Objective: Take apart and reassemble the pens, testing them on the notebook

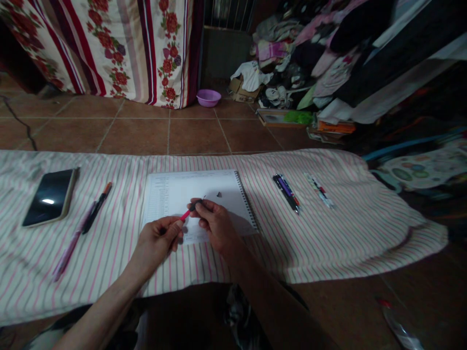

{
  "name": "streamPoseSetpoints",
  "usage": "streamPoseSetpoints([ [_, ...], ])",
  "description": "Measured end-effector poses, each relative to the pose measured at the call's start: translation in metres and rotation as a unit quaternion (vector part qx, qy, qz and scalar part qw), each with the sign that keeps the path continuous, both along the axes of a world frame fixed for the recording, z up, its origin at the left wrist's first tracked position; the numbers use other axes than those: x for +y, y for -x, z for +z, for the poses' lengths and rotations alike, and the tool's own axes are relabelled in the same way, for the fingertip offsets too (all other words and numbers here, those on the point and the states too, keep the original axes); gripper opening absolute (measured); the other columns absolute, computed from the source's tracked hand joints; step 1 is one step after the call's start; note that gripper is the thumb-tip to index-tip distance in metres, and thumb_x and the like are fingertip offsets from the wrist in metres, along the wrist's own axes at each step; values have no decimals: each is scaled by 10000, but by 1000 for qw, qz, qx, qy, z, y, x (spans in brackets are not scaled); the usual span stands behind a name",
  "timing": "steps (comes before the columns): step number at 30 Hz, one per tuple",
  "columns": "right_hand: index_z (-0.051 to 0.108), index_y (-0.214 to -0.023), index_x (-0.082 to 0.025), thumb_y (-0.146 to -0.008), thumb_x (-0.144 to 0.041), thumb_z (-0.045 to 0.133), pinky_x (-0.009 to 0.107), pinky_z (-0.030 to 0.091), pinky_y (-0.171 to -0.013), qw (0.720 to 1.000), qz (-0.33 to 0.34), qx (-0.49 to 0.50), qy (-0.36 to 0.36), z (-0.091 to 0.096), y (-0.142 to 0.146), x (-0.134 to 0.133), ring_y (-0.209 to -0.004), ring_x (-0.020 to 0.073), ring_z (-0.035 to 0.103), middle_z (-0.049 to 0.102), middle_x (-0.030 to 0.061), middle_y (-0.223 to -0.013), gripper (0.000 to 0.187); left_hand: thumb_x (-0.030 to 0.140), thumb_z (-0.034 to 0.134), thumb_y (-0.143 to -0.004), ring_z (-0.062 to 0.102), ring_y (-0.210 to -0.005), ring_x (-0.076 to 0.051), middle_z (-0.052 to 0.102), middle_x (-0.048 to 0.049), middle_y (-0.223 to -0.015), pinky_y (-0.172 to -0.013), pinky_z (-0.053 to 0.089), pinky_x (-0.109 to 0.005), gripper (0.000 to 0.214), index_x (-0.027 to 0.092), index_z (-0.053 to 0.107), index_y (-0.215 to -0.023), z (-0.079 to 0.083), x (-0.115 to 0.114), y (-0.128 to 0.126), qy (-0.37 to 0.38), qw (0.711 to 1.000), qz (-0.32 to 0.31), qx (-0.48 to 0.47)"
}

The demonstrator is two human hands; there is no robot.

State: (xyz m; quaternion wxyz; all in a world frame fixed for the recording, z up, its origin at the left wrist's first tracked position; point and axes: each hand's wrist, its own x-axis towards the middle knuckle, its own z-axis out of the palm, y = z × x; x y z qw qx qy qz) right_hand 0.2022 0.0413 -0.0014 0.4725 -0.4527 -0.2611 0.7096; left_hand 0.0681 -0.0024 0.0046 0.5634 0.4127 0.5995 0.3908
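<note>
Over a spiral notebook [219,177] lying on the striped cloth, both hands work on a slim pink pen [185,215] with a dark end. My left hand [158,238] pinches its pink part between thumb and fingers. Closed on the dark end is my right hand [217,218]; whether that end is a cap or a grip I cannot tell. A small dark piece [219,194] rests on the page just beyond the right fingers. Fingers and palm hide parts of the pen.
A phone [49,197], a black pen with an orange end [97,209] and a long purple pen-like item [71,243] lie to the left. Several dark and purple pens [287,194] and some white patterned pens [319,190] lie right of the notebook. A purple basin [208,98] stands on the tiled floor.
</note>
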Motion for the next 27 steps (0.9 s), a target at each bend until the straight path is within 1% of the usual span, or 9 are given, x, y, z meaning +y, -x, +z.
streamPoseSetpoints([
  [2, 641, -841, -186, -619, -288, 702, 170, 266, -422, 1000, 6, 15, 15, 2, 0, -1, -615, 79, 580, 685, 23, -818, 252, 444, 622, -709, 379, -392, -45, 536, 12, -531, -396, 252, -194, 364, 99, 625, -825, -2, 1, 0, 3, 1000, 9, -11],
  [4, 616, -812, -183, -613, -312, 719, 170, 269, -425, 999, -2, 21, 28, 4, 1, -2, -619, 81, 580, 681, 18, -800, 259, 445, 632, -700, 395, -402, -50, 540, 14, -535, -401, 264, -193, 376, 105, 621, -860, -2, 1, -1, 4, 1000, 21, -18],
  [7, 587, -694, -161, -592, -326, 742, 180, 275, -428, 999, -17, -10, 29, 3, 2, -3, -554, 72, 545, 641, -2, -643, 248, 449, 642, -687, 402, -407, -55, 536, 19, -527, -407, 282, -195, 393, 106, 617, -878, -2, 0, -2, 9, 999, 33, -19],
  [10, 598, -659, -155, -580, -308, 746, 185, 277, -431, 999, -29, -31, 26, 1, 1, -1, -478, 53, 488, 598, -26, -538, 227, 445, 641, -687, 412, -414, -59, 535, 19, -529, -411, 292, -198, 385, 106, 615, -866, -1, -1, -1, 2, 999, 30, -15],
  [13, 634, -652, -148, -582, -295, 732, 184, 260, -418, 1000, -18, -17, 15, 1, 0, 0, -471, 43, 476, 618, -16, -571, 190, 443, 635, -691, 402, -403, -58, 528, 20, -515, -401, 277, -197, 372, 105, 613, -845, 1, -1, 0, 0, 1000, 18, -12],
  [18, 655, -711, -163, -601, -315, 718, 168, 282, -428, 1000, 5, 5, 20, 5, -1, -2, -610, 74, 579, 681, 19, -751, 198, 446, 643, -671, 380, -385, -56, 514, 23, -484, -387, 258, -198, 364, 105, 618, -796, 6, 1, -2, 10, 999, 28, -18],
  [20, 640, -712, -169, -610, -346, 720, 172, 310, -443, 1000, 0, -12, 22, 6, 0, -2, -631, 89, 595, 678, 16, -733, 219, 447, 644, -663, 390, -390, -62, 509, 27, -472, -396, 280, -201, 363, 110, 623, -795, 7, 0, -4, 6, 999, 35, -17],
  [23, 617, -657, -162, -600, -350, 731, 192, 322, -440, 998, -14, -58, 15, 5, 1, -3, -550, 88, 565, 642, 3, -618, 227, 439, 652, -654, 406, -400, -67, 502, 32, -469, -401, 296, -201, 348, 118, 629, -788, 6, -1, -7, -3, 999, 39, -8],
  [27, 623, -629, -153, -615, -338, 709, 196, 258, -394, 998, -16, -62, -3, 5, 1, -2, -492, 75, 528, 645, 15, -618, 204, 425, 648, -670, 388, -389, -52, 514, 25, -484, -396, 273, -192, 323, 115, 616, -756, 3, -1, -5, -3, 999, 22, -34],
])
